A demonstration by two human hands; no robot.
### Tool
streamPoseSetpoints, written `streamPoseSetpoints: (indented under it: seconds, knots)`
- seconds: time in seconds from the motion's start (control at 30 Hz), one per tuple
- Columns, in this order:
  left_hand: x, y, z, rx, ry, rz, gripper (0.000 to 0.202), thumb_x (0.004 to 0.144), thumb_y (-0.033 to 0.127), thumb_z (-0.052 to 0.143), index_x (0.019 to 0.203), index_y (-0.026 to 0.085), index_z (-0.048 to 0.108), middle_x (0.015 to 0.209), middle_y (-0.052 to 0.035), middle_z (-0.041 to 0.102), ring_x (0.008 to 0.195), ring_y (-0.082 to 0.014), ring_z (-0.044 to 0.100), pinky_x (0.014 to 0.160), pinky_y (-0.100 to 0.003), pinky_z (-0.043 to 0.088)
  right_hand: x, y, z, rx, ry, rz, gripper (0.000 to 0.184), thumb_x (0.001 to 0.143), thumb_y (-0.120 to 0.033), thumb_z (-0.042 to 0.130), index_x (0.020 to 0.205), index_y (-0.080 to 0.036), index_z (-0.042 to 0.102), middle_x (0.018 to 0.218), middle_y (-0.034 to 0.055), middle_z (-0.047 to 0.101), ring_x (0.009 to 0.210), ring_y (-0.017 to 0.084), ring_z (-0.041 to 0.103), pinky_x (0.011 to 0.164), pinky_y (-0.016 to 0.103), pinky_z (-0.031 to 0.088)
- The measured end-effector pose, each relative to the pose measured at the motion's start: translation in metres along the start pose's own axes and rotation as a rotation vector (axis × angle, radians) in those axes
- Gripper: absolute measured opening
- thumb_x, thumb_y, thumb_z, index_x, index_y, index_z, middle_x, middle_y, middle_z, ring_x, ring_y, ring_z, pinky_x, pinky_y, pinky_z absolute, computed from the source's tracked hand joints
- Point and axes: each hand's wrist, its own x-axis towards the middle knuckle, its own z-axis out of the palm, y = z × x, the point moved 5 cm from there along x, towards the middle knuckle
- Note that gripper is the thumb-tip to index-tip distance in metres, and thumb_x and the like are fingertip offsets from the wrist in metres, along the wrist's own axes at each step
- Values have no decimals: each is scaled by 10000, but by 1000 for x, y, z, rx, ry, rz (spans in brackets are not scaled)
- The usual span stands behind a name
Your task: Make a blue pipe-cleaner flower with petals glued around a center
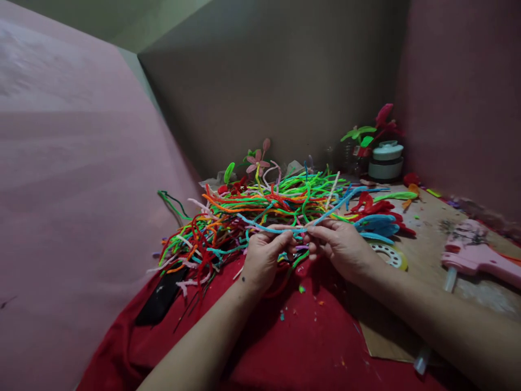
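A light blue pipe cleaner runs across both of my hands in a shallow curve, its right end reaching up over the pile. My left hand pinches it near the middle between thumb and fingers. Just to the right, my right hand grips the same stem, its fingertips close to the left ones. Behind them spreads a tangled heap of pipe cleaners in green, orange, red, pink and other colours. Looped blue petals and red petals lie right of my right hand.
A pink glue gun rests on the brown board at right. A tape roll lies near my right wrist. A black phone-like object is at left on the red cloth. A lidded jar stands behind.
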Motion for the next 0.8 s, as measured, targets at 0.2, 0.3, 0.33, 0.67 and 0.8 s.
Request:
streamPoseSetpoints:
  seconds: [0.2, 0.3, 0.33, 0.67, 0.8]
  knots:
    - [-2, 3, 0, 37, -9, 37, 185, 745, 286, 634, 839, 129, 658, 632, -2, 601, 528, -89, 536, 537, -216, 436, 0, 2, -2, 4, -14, 0, 120, 625, -224, 680, 697, -142, 630, 598, 9, 624, 449, 99, 535, 400, 221, 473]
    - [-2, 3, 0, 37, -2, 12, 198, 734, 298, 643, 829, 125, 642, 621, -1, 593, 511, -93, 536, 524, -221, 438, -1, -1, -2, 35, 1, -23, 137, 634, -259, 688, 694, -155, 624, 596, 4, 622, 445, 96, 526, 409, 224, 479]
    - [-2, 3, 0, 33, 2, 5, 198, 731, 298, 646, 825, 125, 638, 618, 0, 592, 507, -93, 537, 520, -222, 438, -1, -2, -1, 48, -5, -29, 151, 633, -270, 695, 700, -156, 621, 596, 0, 620, 441, 92, 523, 412, 223, 479]
    - [-2, 2, -1, 1, 21, -15, 188, 747, 305, 626, 830, 139, 598, 576, 14, 596, 439, -91, 534, 416, -198, 423, -3, -4, 3, -108, -76, -48, 149, 657, -266, 676, 629, -159, 577, 533, -23, 580, 429, 87, 522, 425, 204, 441]
    - [-3, 3, 6, -63, -33, -14, 201, 764, 321, 605, 855, 153, 542, 608, -3, 633, 409, -107, 550, 378, -208, 436, -8, -2, 7, -442, -136, -34, 209, 720, -220, 570, 523, -166, 527, 389, -42, 494, 326, 77, 446, 350, 185, 343]
